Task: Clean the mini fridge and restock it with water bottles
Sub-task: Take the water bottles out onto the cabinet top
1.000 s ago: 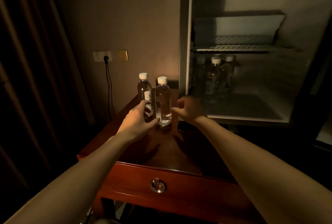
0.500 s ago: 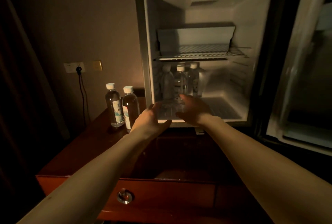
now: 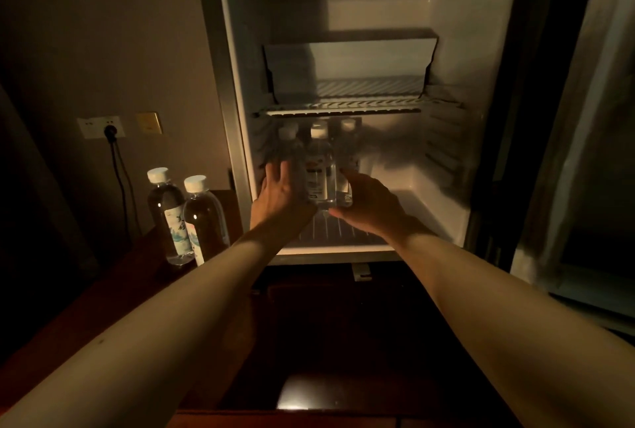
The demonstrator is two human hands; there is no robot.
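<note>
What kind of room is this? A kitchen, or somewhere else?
Probably a hotel guest room, not a kitchen. A small mini fridge stands open beside a dark wooden table carrying two matching water bottles, with a wall socket behind and dim, warm lighting.

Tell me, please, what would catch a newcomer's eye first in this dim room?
The lit inside of the open mini fridge stands out most, with a cluster of water bottles at the left of its lower compartment, under the wire shelf. The left hand and right hand reach in on either side of that cluster. Two more capped bottles stand on the wooden table left of the fridge.
</note>
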